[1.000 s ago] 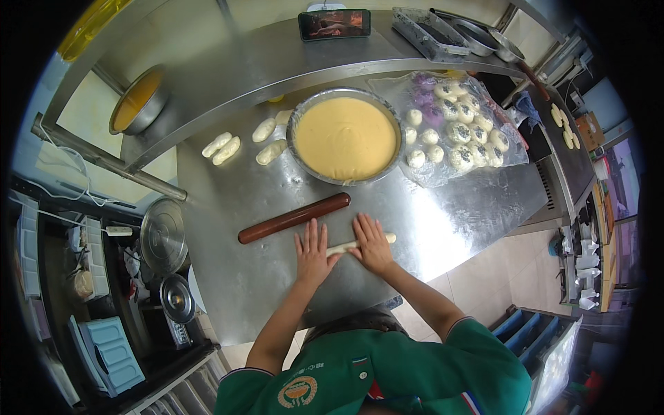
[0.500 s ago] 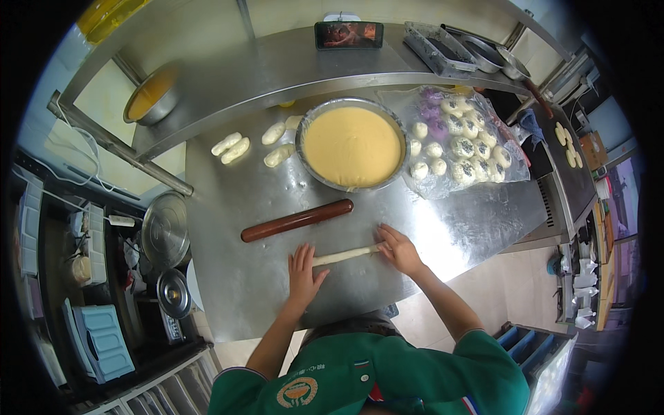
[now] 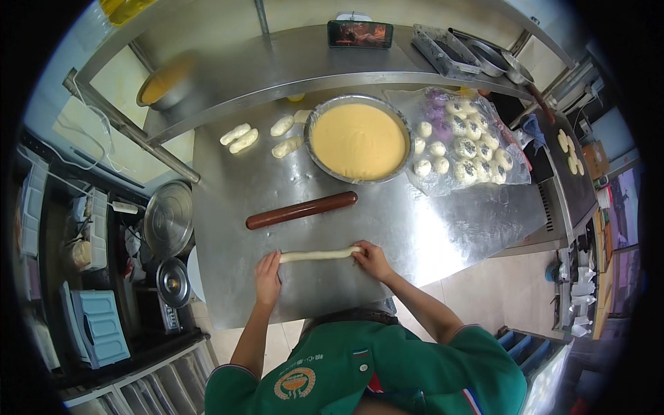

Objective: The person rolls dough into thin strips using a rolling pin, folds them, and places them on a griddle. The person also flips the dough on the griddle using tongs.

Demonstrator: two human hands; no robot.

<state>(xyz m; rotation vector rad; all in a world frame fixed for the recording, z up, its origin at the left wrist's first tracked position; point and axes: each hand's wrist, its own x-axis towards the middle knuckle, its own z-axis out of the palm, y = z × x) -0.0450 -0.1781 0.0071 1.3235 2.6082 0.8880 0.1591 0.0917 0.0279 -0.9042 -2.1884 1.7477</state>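
A long pale dough rope (image 3: 315, 255) stretches between my hands on the steel table (image 3: 228, 190). My left hand (image 3: 268, 275) has its fingers closed on the rope's left end, and my right hand (image 3: 371, 260) grips its right end. Beyond the rope lies a dark red-brown rolling pin (image 3: 301, 210). A round bowl of yellow batter (image 3: 358, 138) stands farther back, with several oblong dough pieces (image 3: 243, 140) to its left. To the right of the bowl, several dough balls (image 3: 463, 173), many with dark specks, rest on clear plastic.
The raised shelf (image 3: 290, 72) holds a phone (image 3: 360, 34), a metal bowl (image 3: 162, 90), a rectangular tray (image 3: 443, 54) and pans. Lids (image 3: 169, 218) and blue plastic racks (image 3: 99, 325) are at the left. A side counter (image 3: 564, 187) with flat dough pieces is at the right.
My hands have moved apart and closed on the rope's ends. The rope has become longer. My left hand has moved left, and my right hand somewhat lower in the view.
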